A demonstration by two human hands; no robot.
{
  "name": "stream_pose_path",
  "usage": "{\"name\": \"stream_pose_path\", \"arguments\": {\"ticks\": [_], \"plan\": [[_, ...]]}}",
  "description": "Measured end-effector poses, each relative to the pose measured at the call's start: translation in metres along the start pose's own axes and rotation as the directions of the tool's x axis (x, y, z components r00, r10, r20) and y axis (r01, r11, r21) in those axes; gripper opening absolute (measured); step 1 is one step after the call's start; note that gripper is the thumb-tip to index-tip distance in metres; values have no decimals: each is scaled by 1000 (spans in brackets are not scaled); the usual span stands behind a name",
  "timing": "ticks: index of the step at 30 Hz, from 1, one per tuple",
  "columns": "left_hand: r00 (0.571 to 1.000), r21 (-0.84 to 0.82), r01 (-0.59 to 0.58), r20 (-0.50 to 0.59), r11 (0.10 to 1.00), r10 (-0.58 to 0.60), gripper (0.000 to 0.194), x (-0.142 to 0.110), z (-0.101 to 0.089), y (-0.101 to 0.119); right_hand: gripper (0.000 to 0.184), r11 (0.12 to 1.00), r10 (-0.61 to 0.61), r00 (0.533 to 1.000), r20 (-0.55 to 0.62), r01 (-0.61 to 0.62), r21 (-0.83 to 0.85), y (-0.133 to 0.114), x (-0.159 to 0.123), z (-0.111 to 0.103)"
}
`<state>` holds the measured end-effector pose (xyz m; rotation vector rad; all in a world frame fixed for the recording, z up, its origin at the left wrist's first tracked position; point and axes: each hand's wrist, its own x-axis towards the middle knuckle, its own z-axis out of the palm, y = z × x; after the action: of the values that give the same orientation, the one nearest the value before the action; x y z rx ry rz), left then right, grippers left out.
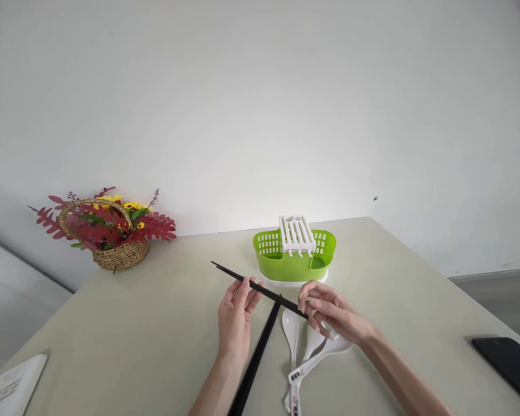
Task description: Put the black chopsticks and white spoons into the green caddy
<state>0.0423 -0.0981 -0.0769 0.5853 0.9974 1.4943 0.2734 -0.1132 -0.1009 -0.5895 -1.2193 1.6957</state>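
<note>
A pair of black chopsticks (pixel 274 294) is held aslant above the table, thin tips up to the left. My left hand (pixel 237 312) pinches it near the middle between thumb and fingers. At the thick lower end, my right hand (pixel 331 309) has its fingers curled around the sticks. More black chopsticks (pixel 257 358) lie on the table beneath, between my forearms. Several white spoons (pixel 290 329) lie crossed below my right hand, which partly hides them. Just beyond both hands stands a green utensil basket (pixel 271 264) with a white slotted rack (pixel 298 234) on top.
A wicker basket (pixel 121 257) of artificial red leaves and yellow flowers stands at the back left by the wall. A white flat object (pixel 15 384) lies at the front left corner. On the right lies a black phone (pixel 505 364). The table's right edge slopes toward the floor side.
</note>
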Motion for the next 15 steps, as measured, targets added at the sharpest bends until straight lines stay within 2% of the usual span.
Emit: {"name": "stream_pose_path", "arguments": {"ticks": [2, 6, 9, 15], "plan": [[1000, -34, 24, -9, 999, -24, 27, 7, 0, -4, 26, 1000, 16, 1000, 18, -15, -11, 4, 2, 1], [999, -134, 39, -26, 990, -43, 17, 25, -6, -14, 27, 998, -30, 998, -62, 26, -62, 10, 5, -1], [998, -205, 63, 1, 977, -65, 13, 37, -14, -22, 26, 994, -42, 998, -54, 37, -102, 11, 6, -2], [992, -259, 124, 22, 958, -122, 10, 43, -23, -31, 26, 988, -39, 999, -33, 34, -151, 12, 9, 3]]}}
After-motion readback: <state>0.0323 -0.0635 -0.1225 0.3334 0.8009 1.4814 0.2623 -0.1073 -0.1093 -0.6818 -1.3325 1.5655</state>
